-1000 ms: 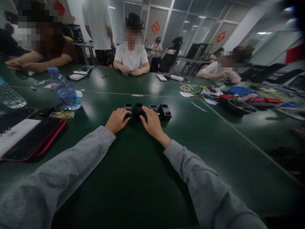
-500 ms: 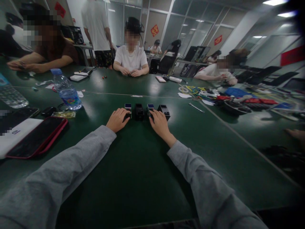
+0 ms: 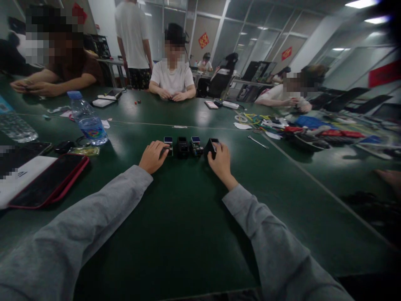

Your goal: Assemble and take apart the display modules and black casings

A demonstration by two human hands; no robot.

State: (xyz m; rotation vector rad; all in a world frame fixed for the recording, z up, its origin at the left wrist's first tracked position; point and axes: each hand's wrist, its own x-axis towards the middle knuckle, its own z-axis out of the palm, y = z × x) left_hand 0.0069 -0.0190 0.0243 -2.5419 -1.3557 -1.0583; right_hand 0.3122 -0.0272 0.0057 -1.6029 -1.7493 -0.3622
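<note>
Several small black blocks stand in a row on the green table. My left hand rests with curled fingers on the leftmost block, which has a blue top. A plain black block and another blue-topped block stand free between my hands. My right hand is closed around the rightmost black block and tilts it. Both my arms wear grey sleeves.
A water bottle, a red-edged tablet and a white pad lie at the left. Tools, cables and coloured parts crowd the right side. Other people sit across the table with their hands on small items.
My right hand moved rightward along the row, from the second block to the third and now onto the rightmost one, which it has tilted. My left hand stayed on the leftmost block.
</note>
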